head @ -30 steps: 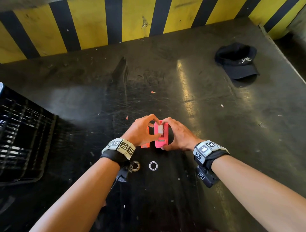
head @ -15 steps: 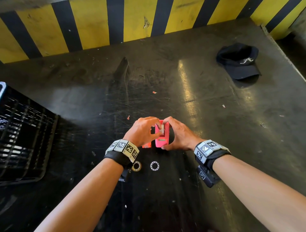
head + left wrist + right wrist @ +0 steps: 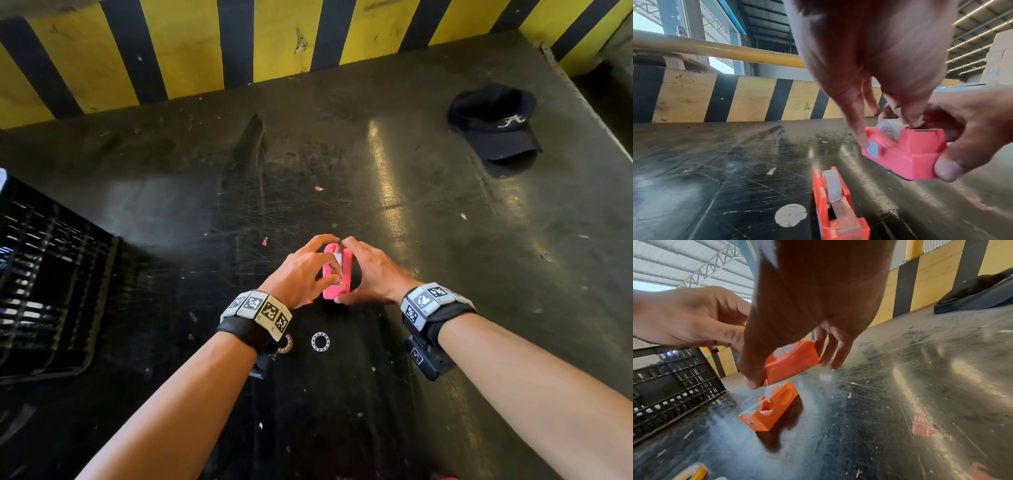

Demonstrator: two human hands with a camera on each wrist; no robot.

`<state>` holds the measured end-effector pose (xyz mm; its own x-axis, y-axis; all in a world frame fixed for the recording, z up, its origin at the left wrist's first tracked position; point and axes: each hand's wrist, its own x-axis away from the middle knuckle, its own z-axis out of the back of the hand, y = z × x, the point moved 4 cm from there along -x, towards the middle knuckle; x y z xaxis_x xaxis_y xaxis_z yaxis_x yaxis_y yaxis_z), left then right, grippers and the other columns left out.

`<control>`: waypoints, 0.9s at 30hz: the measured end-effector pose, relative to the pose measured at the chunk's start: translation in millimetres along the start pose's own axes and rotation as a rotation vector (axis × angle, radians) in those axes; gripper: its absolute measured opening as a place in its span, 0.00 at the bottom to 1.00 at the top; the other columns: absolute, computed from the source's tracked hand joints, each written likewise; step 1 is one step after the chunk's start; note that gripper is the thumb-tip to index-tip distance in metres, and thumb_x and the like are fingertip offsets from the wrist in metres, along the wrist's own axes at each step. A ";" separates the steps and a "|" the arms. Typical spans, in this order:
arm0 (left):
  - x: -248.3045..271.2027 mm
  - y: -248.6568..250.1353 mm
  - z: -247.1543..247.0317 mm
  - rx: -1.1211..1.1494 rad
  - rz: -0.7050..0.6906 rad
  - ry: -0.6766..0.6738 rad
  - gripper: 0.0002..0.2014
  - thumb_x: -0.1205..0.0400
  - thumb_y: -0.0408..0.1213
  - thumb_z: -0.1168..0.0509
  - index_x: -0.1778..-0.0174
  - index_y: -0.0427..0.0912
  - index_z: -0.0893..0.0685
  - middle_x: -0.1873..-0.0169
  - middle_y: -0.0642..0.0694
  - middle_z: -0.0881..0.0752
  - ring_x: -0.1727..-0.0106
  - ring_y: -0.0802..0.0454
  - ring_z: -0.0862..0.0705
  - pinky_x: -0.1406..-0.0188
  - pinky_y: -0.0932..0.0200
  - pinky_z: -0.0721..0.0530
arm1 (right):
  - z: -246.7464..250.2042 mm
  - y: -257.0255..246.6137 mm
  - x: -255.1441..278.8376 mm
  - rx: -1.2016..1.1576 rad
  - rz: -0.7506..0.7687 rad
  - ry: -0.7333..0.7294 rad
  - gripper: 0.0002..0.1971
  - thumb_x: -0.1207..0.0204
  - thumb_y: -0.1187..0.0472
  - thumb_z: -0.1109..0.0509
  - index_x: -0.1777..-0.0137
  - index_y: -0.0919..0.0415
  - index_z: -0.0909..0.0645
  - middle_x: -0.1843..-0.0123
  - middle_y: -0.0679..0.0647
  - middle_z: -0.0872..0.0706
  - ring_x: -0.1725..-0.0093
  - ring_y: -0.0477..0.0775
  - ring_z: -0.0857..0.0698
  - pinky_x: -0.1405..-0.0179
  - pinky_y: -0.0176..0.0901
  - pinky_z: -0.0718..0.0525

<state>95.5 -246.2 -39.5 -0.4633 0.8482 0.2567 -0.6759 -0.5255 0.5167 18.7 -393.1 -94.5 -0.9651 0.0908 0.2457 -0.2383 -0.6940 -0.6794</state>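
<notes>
A pink tape dispenser [image 3: 337,286] with a white tape roll [image 3: 889,129] in it is held just above the black table [image 3: 445,240]. My right hand [image 3: 356,270] grips it from the right, thumb at its near end and fingers round its far end. My left hand [image 3: 322,260] pinches it from the left: the index finger lies down its side and the thumb presses on the roll. A second, orange tape dispenser [image 3: 836,203] stands on the table just under my left hand, nothing touching it.
A black slatted crate [image 3: 51,291] stands at the left. Two small rings [image 3: 320,341] lie on the table near my left wrist. A dark cap [image 3: 496,126] lies at the far right. A yellow-and-black striped wall [image 3: 274,44] bounds the table's far edge.
My left fingers have closed over the top of the pink dispenser to meet my right fingers. Both hands stay in about the same place.
</notes>
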 end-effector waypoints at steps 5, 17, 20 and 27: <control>7.0 0.7 -4.8 0.007 -0.045 -0.039 0.04 0.17 0.42 0.28 0.48 0.52 0.10 0.15 0.53 0.38 0.35 0.43 0.15 0.38 0.52 0.16 | 3.2 1.8 1.1 -0.022 -0.012 -0.008 0.45 0.46 0.45 0.08 0.32 0.41 0.32 0.38 0.50 0.16 0.40 0.57 0.15 0.42 0.52 0.15; 18.7 1.4 -19.4 -0.281 -0.109 0.120 0.15 0.18 0.40 0.28 0.42 0.66 0.08 0.09 0.45 0.42 0.08 0.37 0.47 0.17 0.30 0.36 | 5.0 9.1 3.0 -0.061 -0.026 0.048 0.46 0.46 0.45 0.07 0.32 0.42 0.32 0.37 0.51 0.16 0.38 0.57 0.16 0.41 0.54 0.15; 22.7 -13.0 -9.2 -0.055 -0.041 0.252 0.19 0.19 0.27 0.34 0.50 0.56 0.04 0.16 0.44 0.27 0.13 0.39 0.33 0.21 0.33 0.26 | 3.3 14.6 2.1 -0.034 -0.025 0.022 0.54 0.47 0.49 0.06 0.24 0.44 0.36 0.31 0.53 0.18 0.33 0.57 0.17 0.37 0.50 0.19; 51.6 -70.6 -17.5 -0.007 0.223 0.133 0.09 0.17 0.34 0.34 0.45 0.51 0.14 0.34 0.48 0.16 0.34 0.47 0.17 0.34 0.45 0.15 | -20.1 27.5 -3.5 0.101 -0.120 -0.079 0.62 0.42 0.55 0.09 0.11 0.50 0.44 0.17 0.56 0.27 0.24 0.63 0.20 0.26 0.55 0.20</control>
<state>109.3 -166.5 -77.0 -0.6722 0.6954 0.2540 -0.5523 -0.6995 0.4534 13.3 -398.1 -127.9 -0.9176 0.1237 0.3777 -0.3357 -0.7500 -0.5700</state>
